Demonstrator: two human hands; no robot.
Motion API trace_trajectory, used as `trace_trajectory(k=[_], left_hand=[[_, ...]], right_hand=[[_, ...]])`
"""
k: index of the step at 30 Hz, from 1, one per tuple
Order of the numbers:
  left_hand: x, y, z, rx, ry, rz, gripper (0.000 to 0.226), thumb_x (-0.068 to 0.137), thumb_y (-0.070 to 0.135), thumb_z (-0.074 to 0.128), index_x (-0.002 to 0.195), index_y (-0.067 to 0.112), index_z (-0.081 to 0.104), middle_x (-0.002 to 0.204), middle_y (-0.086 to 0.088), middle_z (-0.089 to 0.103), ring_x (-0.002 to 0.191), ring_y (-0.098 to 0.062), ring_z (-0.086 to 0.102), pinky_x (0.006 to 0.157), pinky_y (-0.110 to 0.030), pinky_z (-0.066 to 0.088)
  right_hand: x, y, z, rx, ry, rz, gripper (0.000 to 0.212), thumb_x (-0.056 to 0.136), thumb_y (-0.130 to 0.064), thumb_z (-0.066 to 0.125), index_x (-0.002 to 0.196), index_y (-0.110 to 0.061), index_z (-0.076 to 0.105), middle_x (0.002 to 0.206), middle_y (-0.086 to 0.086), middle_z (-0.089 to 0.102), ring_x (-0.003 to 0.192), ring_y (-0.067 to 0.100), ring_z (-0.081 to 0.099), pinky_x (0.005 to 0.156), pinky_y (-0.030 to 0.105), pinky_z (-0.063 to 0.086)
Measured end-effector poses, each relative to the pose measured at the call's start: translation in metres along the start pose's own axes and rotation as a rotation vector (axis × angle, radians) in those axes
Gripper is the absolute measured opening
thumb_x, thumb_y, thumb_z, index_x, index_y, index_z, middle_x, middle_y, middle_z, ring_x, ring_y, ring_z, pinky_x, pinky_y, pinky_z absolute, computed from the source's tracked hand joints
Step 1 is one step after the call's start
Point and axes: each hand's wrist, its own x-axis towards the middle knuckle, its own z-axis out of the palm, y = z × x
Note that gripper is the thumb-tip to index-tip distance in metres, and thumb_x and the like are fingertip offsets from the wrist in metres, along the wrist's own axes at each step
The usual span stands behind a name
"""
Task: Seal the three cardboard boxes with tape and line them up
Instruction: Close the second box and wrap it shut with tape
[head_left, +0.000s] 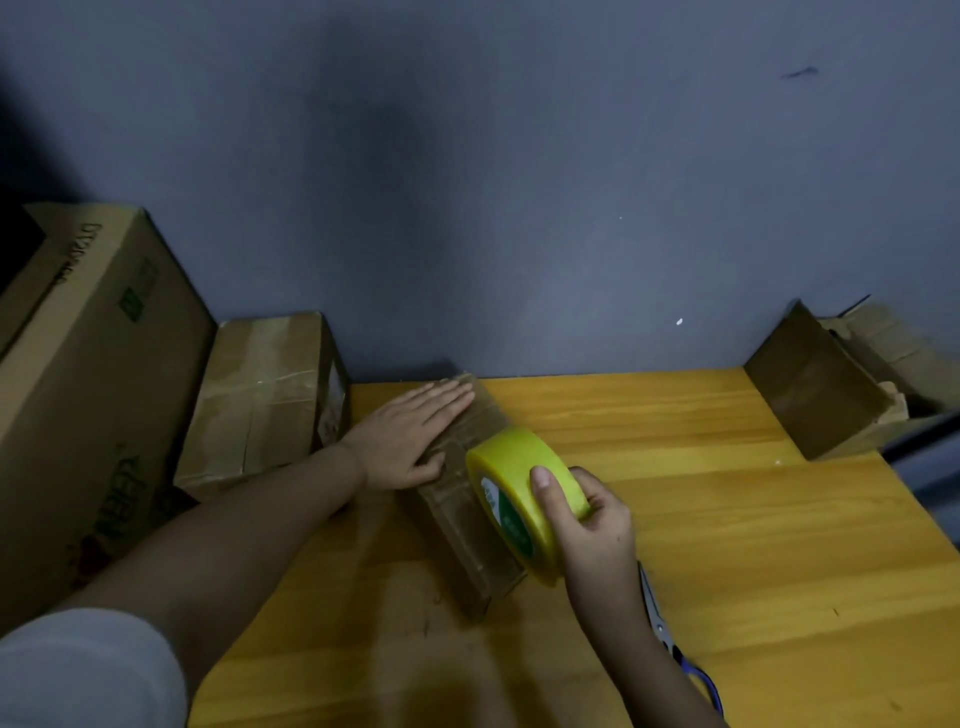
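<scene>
While the left hand (410, 436) lies flat, fingers straight and together, pressing the top of a narrow cardboard box (467, 499), the right hand (587, 525) grips a yellow tape roll (519, 499), thumb over its outer band. That roll sits against the box's top, about midway along it! The box runs from the desk's (727, 519) far edge by the wall back toward the near side, left of centre. A second, taped box (265, 395) stands just beside it at the far left corner, next to a big printed carton (93, 374). Over at the far right corner, a third box (836, 384) sits with its flaps open. Scissors (670, 639) lie on the desk, partly hidden behind the right forearm.
</scene>
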Motion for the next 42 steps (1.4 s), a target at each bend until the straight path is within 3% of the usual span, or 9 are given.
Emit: trace_trajectory(k=[3,7,11,14,17,24,27,36,42], left_hand=[[-0.001,0.002,-0.001,-0.013,0.005,-0.008,0.078,0.084,0.043,0.027,0.153,0.011,0.01,0.16,-0.007,0.006,0.148,-0.017,0.004,0.121,-0.032,0.005],[0.001,0.004,0.0,-0.058,0.052,-0.036,0.076,0.082,0.039,0.031,0.152,0.01,0.017,0.159,-0.008,0.015,0.147,-0.017,0.011,0.12,-0.031,0.006],[0.0,0.003,0.002,-0.075,0.071,-0.037,0.076,0.081,0.037,0.032,0.151,0.009,0.021,0.158,-0.008,0.02,0.146,-0.017,0.015,0.12,-0.031,0.009],[0.001,0.003,0.004,-0.069,0.073,-0.037,0.076,0.081,0.037,0.033,0.151,0.01,0.02,0.157,-0.009,0.021,0.146,-0.018,0.016,0.12,-0.03,0.007],[0.0,0.003,0.003,-0.064,0.068,-0.044,0.077,0.081,0.04,0.03,0.152,0.011,0.017,0.158,-0.008,0.018,0.146,-0.017,0.014,0.119,-0.028,0.003],[0.0,0.005,0.001,-0.054,0.065,-0.042,0.078,0.082,0.043,0.027,0.152,0.011,0.015,0.159,-0.008,0.014,0.146,-0.015,0.008,0.115,-0.019,-0.008],[0.0,0.005,0.0,-0.03,0.058,-0.035,0.078,0.083,0.043,0.026,0.152,0.011,0.014,0.159,-0.008,0.013,0.145,-0.014,0.007,0.114,-0.018,-0.011],[-0.001,0.006,0.0,-0.026,-0.005,-0.037,0.079,0.083,0.045,0.02,0.153,0.014,0.007,0.16,-0.005,0.004,0.146,-0.012,-0.002,0.118,-0.026,-0.005],[-0.001,0.007,-0.001,-0.04,0.021,-0.065,0.077,0.082,0.044,0.024,0.152,0.013,0.018,0.159,-0.006,0.015,0.146,-0.017,0.01,0.118,-0.029,0.002]], right_hand=[[0.001,-0.002,0.002,-0.065,0.017,0.024,0.057,0.062,-0.072,0.058,0.082,-0.02,0.07,0.075,-0.002,0.071,0.073,0.016,0.069,0.071,0.049,0.057],[-0.004,-0.004,-0.002,-0.14,0.054,0.024,0.054,0.062,-0.074,0.056,0.078,-0.025,0.071,0.071,-0.003,0.071,0.07,0.015,0.069,0.067,0.048,0.057],[-0.008,-0.009,-0.008,-0.209,0.061,0.055,0.061,0.065,-0.08,0.058,0.079,-0.022,0.072,0.066,-0.005,0.069,0.067,0.014,0.067,0.061,0.036,0.056],[-0.005,-0.017,-0.012,-0.44,0.06,0.017,0.071,0.063,-0.082,0.044,0.085,-0.019,0.07,0.062,-0.004,0.065,0.061,0.009,0.062,0.051,0.026,0.047],[-0.002,-0.023,-0.022,-0.64,0.063,0.0,0.064,0.074,-0.073,0.046,0.093,-0.016,0.07,0.054,-0.003,0.058,0.053,0.006,0.056,0.044,0.021,0.036],[-0.009,-0.031,-0.045,-0.857,-0.029,0.102,0.063,0.085,-0.067,0.047,0.121,-0.017,0.064,0.066,-0.006,0.054,0.079,0.017,0.062,0.068,0.032,0.051],[-0.011,-0.027,-0.05,-0.928,-0.079,0.142,0.062,0.086,-0.068,0.044,0.113,-0.017,0.066,0.063,-0.007,0.051,0.072,0.017,0.059,0.068,0.034,0.054],[-0.015,-0.014,-0.049,-0.997,-0.094,0.101,0.061,0.085,-0.072,0.04,0.106,-0.021,0.066,0.066,-0.004,0.053,0.074,0.019,0.062,0.055,0.027,0.042],[-0.015,-0.008,-0.047,-1.0,-0.089,0.093,0.058,0.085,-0.074,0.038,0.095,-0.022,0.064,0.064,-0.004,0.053,0.069,0.018,0.06,0.05,0.027,0.037]])
